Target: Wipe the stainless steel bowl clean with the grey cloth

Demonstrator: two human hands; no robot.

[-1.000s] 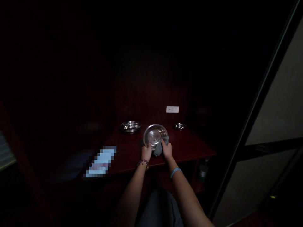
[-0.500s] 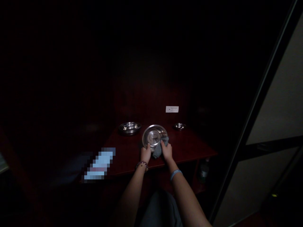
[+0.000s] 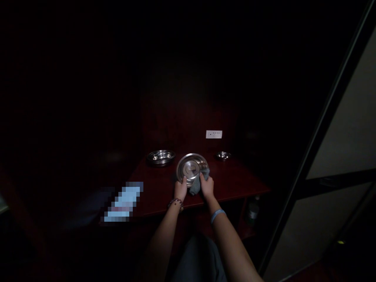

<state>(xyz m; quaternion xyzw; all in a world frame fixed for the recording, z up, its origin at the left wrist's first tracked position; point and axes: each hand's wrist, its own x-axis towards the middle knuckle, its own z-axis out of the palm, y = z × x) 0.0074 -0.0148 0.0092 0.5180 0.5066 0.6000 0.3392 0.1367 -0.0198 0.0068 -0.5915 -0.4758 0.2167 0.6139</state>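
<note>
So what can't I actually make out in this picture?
All in the head view:
- Underside of the tilted metal dish: faces away from the camera.
- Part of that dish's inside: covered by the grey cloth.
- Metal dishware at far left of the tabletop: too small and dim to count pieces.
- Bright patch: pixelated.
- Bottle below: darkness hides any label wording.

The camera's view has been slightly shifted. Less of the pale object [image 3: 3,206] at far left is shown than one second earlier.
</note>
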